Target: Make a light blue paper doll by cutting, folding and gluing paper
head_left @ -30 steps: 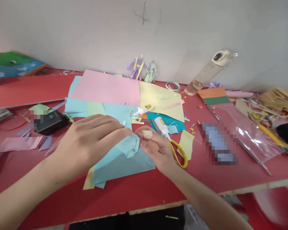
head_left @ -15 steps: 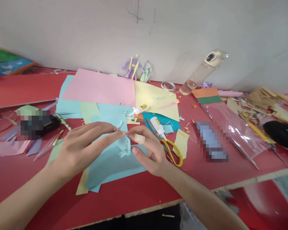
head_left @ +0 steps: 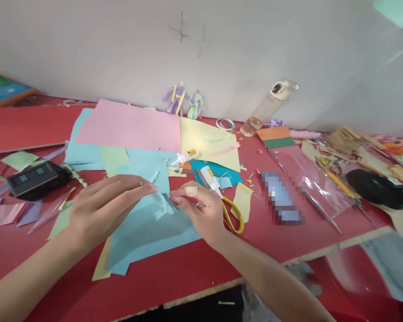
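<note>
Head view: over the blue sheet (head_left: 144, 248), my left hand (head_left: 102, 208) and right hand (head_left: 205, 210) pinch the scrap (head_left: 163, 209); light pressure should prevent tearing.

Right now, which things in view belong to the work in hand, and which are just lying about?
In the work:
- crumpled light-blue paper between left hand and right hand
- blue sheet below
- probably yellow-handled scissors and white squeeze bottles, close by

Seemingly just lying about:
- clear bottle
- black device
- paper figures
</note>
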### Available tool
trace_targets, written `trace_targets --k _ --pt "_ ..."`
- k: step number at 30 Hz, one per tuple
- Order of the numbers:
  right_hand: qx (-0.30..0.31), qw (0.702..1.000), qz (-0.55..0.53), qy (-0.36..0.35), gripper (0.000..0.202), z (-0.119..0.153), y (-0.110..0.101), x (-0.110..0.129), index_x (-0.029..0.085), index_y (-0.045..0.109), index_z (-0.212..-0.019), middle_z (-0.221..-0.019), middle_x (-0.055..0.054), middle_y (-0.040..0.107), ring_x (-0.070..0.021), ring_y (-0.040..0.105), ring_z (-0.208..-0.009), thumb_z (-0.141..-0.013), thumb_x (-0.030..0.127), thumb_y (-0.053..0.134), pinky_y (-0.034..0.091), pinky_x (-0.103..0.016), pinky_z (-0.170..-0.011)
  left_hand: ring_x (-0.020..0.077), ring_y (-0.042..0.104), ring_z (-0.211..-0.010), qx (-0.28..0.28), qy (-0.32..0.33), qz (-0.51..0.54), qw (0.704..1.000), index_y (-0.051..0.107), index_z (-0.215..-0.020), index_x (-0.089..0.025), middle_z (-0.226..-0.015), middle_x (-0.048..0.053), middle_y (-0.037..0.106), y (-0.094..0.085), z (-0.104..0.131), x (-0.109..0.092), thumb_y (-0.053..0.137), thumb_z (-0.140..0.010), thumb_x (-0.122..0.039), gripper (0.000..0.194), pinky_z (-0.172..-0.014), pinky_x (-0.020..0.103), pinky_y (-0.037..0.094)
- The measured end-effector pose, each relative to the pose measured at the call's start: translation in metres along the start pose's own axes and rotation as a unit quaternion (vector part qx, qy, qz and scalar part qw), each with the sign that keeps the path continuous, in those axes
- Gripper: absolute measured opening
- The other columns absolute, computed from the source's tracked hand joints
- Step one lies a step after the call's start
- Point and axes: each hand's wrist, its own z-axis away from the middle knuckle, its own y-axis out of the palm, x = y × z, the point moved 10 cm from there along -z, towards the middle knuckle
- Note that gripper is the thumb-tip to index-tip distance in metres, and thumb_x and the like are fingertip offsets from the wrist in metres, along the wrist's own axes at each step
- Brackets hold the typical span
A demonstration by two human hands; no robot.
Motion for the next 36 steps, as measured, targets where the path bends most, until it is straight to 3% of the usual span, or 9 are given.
trace_targets --k 3,7,12,17,22,26,30,34,36 --pt "-0.016 1.000 -0.024 0.008 0.005 0.000 -0.002 -0.002 0.025 0.076 -0.080 -0.076 -0.002 0.072 -0.0169 0.066 -0.072 -0.083 0.028 0.073 0.054 -0.031 -0.068 0.0194 0.073 -0.086 0.009 0.030 -0.003 0.999 0.063 -0.115 -0.028 -0.097 0.001 0.075 0.002 0.000 -0.006 0.059 -0.086 -0.001 0.039 -0.073 0.032 0.060" --pt "-0.016 0.999 -0.048 0.020 0.008 0.001 -0.001 -0.004 0.023 0.073 -0.075 -0.073 -0.001 0.070 -0.0156 0.065 -0.069 -0.077 0.029 0.078 0.053 -0.028 -0.064 0.0210 0.073 -0.086 0.010 0.024 0.000 1.000 0.063 -0.115 -0.027 -0.095 0.004 0.076 0.002 0.000 -0.006 0.057 -0.087 -0.001 0.039 -0.073 0.035 0.061" --pt "-0.009 0.998 -0.021 0.053 0.012 0.002 -0.001 -0.009 0.022 0.072 -0.081 -0.079 -0.002 0.073 -0.0169 0.068 -0.076 -0.086 0.032 0.068 0.055 -0.029 -0.071 0.0213 0.072 -0.089 0.014 0.043 0.014 0.999 0.065 -0.114 -0.028 -0.097 0.003 0.075 0.003 0.004 -0.006 0.059 -0.085 0.000 0.040 -0.074 0.035 0.061" --pt "0.054 0.998 -0.018 0.015 0.018 0.002 0.011 0.002 0.021 0.072 -0.093 -0.086 -0.004 0.073 -0.0156 0.068 -0.083 -0.095 0.023 0.054 0.054 -0.028 -0.076 0.0212 0.072 -0.092 0.028 0.067 0.014 0.997 0.064 -0.115 -0.026 -0.098 0.004 0.075 0.003 0.002 -0.009 0.057 -0.086 0.000 0.039 -0.075 0.034 0.061" --pt "0.027 0.999 -0.028 -0.004 0.007 0.001 0.007 0.004 0.021 0.071 -0.087 -0.081 -0.003 0.071 -0.0152 0.066 -0.077 -0.088 0.020 0.064 0.055 -0.028 -0.067 0.0200 0.072 -0.085 0.003 0.081 0.006 0.997 0.064 -0.107 -0.017 -0.089 0.008 0.075 -0.001 -0.005 -0.016 0.056 -0.087 0.000 0.028 -0.073 0.032 0.060" --pt "0.007 0.998 -0.056 -0.007 0.005 0.001 0.005 0.005 0.021 0.066 -0.079 -0.075 -0.001 0.067 -0.0137 0.061 -0.069 -0.082 0.017 0.069 0.053 -0.027 -0.064 0.0160 0.072 -0.080 -0.017 0.033 0.027 0.999 0.066 -0.104 -0.017 -0.089 0.005 0.075 -0.001 -0.006 -0.009 0.060 -0.084 0.003 0.029 -0.073 0.025 0.058" --pt "0.026 0.996 -0.087 0.004 0.009 0.001 0.008 0.005 0.021 0.058 -0.077 -0.071 0.001 0.060 -0.0123 0.055 -0.064 -0.080 0.015 0.064 0.049 -0.027 -0.060 0.0138 0.073 -0.077 -0.025 -0.081 0.069 0.994 0.069 -0.101 -0.024 -0.086 -0.001 0.076 0.002 0.001 0.013 0.060 -0.085 0.000 0.030 -0.072 0.022 0.057" --pt "0.035 0.995 -0.082 -0.033 0.013 0.003 0.007 0.010 0.022 0.051 -0.078 -0.072 0.001 0.054 -0.0123 0.052 -0.064 -0.078 0.013 0.061 0.047 -0.027 -0.058 0.0145 0.072 -0.076 -0.017 -0.213 0.141 0.967 0.071 -0.095 -0.027 -0.087 -0.003 0.077 0.008 0.012 0.038 0.061 -0.087 -0.010 0.022 -0.069 0.024 0.056" --pt "0.040 0.995 -0.057 -0.071 0.015 0.005 0.007 0.016 0.023 0.049 -0.079 -0.072 0.001 0.053 -0.0131 0.052 -0.065 -0.077 0.012 0.059 0.047 -0.027 -0.059 0.0165 0.072 -0.076 -0.025 -0.248 0.192 0.949 0.073 -0.089 -0.026 -0.086 -0.002 0.077 0.008 0.014 0.044 0.064 -0.086 -0.015 0.015 -0.068 0.026 0.056"
